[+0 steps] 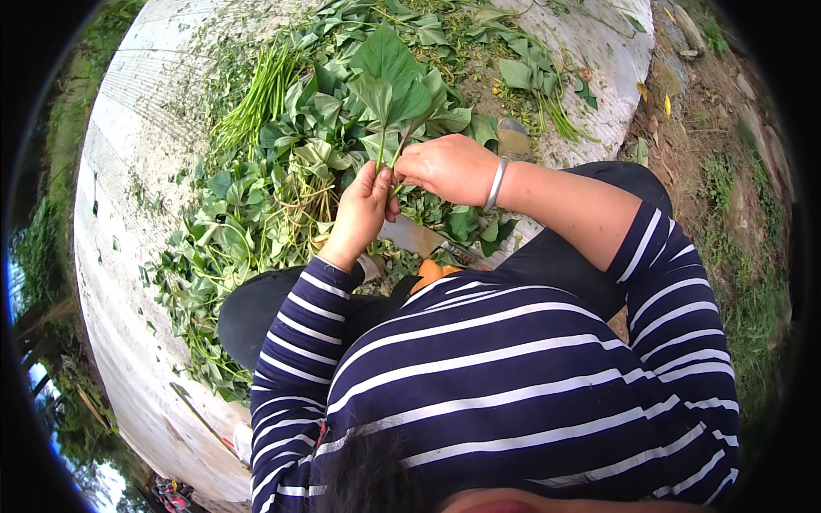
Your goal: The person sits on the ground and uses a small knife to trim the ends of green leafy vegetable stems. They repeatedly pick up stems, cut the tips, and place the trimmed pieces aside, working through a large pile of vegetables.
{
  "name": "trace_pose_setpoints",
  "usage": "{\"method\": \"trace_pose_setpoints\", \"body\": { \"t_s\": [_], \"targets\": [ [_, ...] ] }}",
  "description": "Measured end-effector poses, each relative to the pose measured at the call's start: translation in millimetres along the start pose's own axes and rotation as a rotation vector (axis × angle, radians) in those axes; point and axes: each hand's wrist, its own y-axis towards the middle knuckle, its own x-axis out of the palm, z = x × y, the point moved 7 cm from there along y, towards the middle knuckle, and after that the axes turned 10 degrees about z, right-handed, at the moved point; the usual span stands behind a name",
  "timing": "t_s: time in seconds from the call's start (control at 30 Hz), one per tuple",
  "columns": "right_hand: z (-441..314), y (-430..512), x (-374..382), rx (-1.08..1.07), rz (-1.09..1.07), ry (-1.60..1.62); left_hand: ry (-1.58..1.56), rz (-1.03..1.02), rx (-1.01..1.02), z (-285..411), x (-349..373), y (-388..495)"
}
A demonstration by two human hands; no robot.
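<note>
My left hand pinches the stalks of a few large heart-shaped green leaves, which look like sweet potato leaves. Close beside it, my right hand, with a silver bangle at the wrist, has its fingertips on one of the stalks. The leaf blades point away from me above both hands. Beneath them spreads a heap of leafy vines, some wilted. The right fingertips are partly hidden behind the left fingers.
A bundle of bare green stalks lies on the heap's far left. A smaller stalk bunch lies at right on the pale concrete. My shoe stands among leaves. An orange object sits between my legs. Soil and stones border the right side.
</note>
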Motion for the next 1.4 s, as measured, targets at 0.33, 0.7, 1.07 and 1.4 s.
{"method": "trace_pose_setpoints", "body": {
  "t_s": [0.33,0.7,1.07,1.4],
  "targets": [
    [71.2,-1.7,-8.2,0.763,0.319,0.415,-0.276,0.185,-0.143,4.7,-3.3,6.2],
    [39.6,12.7,-17.8,-0.153,0.166,-0.159,-0.154,0.044,-0.175,15.6,-2.4,-0.1],
    [87.9,17.3,-34.4,0.443,0.173,0.136,0.062,0.025,-0.037,2.3,-11.9,6.7],
    [29.2,11.5,-27.8,-0.329,0.155,-0.230,0.625,-0.032,0.227,28.6,-2.1,-0.5]
  ]
}}
